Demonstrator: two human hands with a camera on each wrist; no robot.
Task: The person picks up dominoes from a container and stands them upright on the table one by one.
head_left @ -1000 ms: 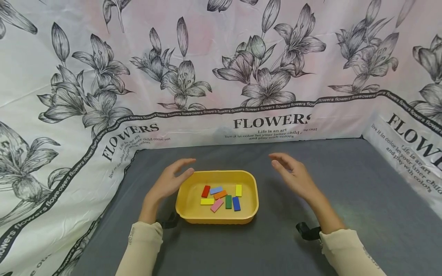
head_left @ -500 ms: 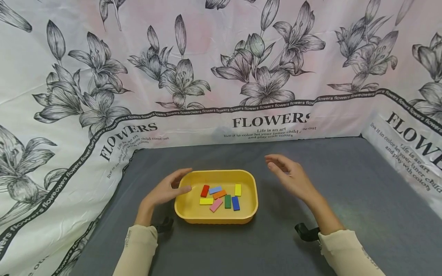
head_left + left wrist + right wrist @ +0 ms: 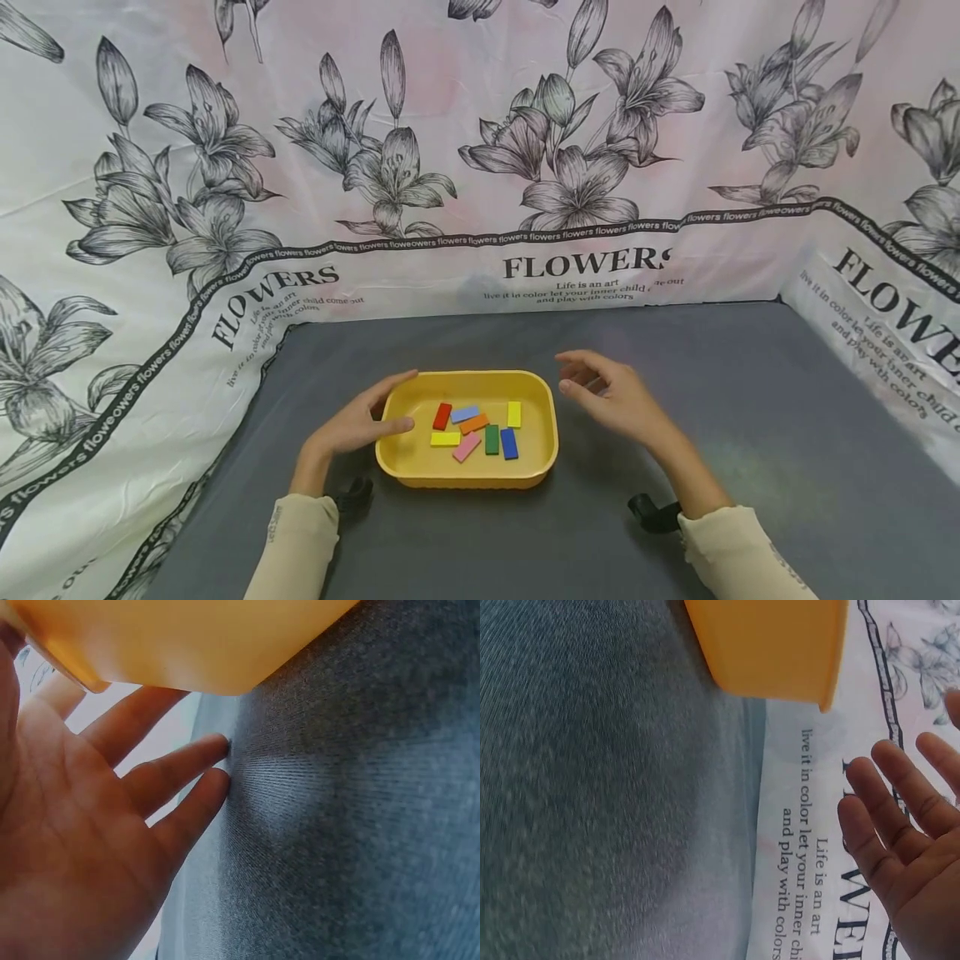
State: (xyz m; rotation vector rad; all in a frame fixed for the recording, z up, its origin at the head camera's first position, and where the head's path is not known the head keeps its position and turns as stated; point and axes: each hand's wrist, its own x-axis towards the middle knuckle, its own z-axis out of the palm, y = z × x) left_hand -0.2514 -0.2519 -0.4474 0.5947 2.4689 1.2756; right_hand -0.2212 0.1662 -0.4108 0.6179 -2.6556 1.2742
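A yellow plastic tub (image 3: pixel 468 482) stands on the grey cloth. Lying flat inside are several small coloured blocks: a red one (image 3: pixel 442 416), a green one (image 3: pixel 492 439), a dark blue one (image 3: pixel 509 443), a pink one (image 3: pixel 467 447) and others. My left hand (image 3: pixel 352 427) is at the tub's left side, its thumb over the rim and its fingers along the outside. The left wrist view shows those fingers spread and fairly straight, low beside the tub wall (image 3: pixel 195 645). My right hand (image 3: pixel 615 400) hovers just off the tub's right side, holding nothing, fingers extended in the right wrist view.
Grey cloth (image 3: pixel 750 400) covers the table on all sides of the tub. A white curtain (image 3: pixel 450 292) with flower print and lettering hangs behind and along both sides. Dark straps (image 3: pixel 654 513) sit at both wrists.
My left hand has come down and back, its thumb now over the tub's left rim. The right hand has moved left and slightly lower, closer to the tub. The blocks lie as before.
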